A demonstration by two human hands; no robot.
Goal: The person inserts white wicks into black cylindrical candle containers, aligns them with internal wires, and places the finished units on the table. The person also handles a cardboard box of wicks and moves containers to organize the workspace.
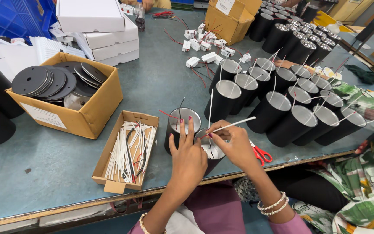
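My left hand (188, 155) rests with fingers spread against the side of a black cylinder housing (211, 152) that stands at the table's front edge. My right hand (233, 145) pinches a thin white tube (239, 122) over the housing's open silver top; the tube slants up to the right. A second black housing (179, 126) with red and black wires stands just behind my left hand.
A shallow cardboard tray (124, 178) of white tubes and wires lies to the left. A cardboard box (85, 118) holds dark discs. Several black housings (282, 115) crowd the right. Red-handled scissors (262, 154) lie by my right wrist. Another person's patterned sleeve (369, 173) is at right.
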